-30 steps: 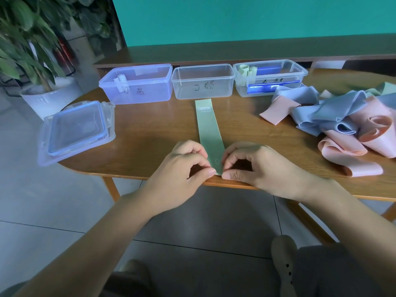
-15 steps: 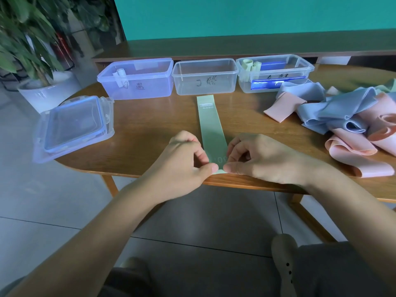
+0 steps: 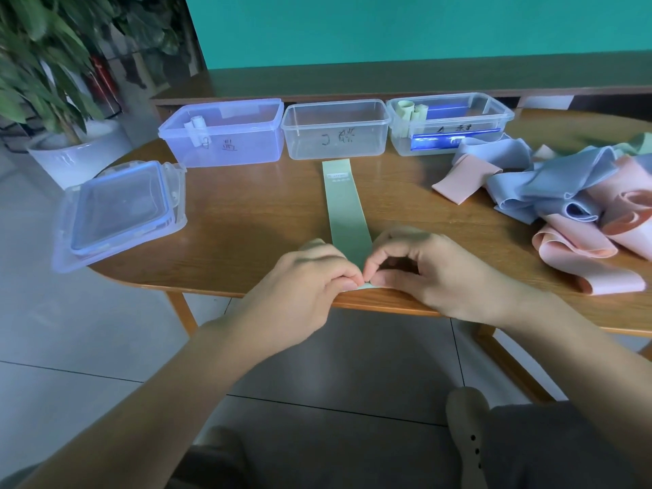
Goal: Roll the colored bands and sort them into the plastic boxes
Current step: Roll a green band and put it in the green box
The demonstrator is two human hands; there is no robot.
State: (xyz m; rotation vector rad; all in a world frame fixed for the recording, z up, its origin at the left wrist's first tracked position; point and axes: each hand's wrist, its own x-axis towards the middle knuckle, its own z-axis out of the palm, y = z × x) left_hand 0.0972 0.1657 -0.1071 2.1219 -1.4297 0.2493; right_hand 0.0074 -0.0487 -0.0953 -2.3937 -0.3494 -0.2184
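A single head-worn wide-angle view looks forward and down from above a seated person's lap; it faces across the near edge of a wooden table point(image 3: 247, 220) toward a teal wall point(image 3: 423, 26); both forearms enter from the bottom corners and meet near the middle, close to the lens; three plastic boxes point(image 3: 335, 135) line the far side of the table, further off; straight lines bow toward the frame's edges; floor tiles point(image 3: 88, 330) fill the lower left.

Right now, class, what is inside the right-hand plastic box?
Inside the right-hand plastic box, pale green rolled bands stand at its left end, with something blue beside them. Its labelled front wall hides the floor, so whatever lies lower cannot be seen.
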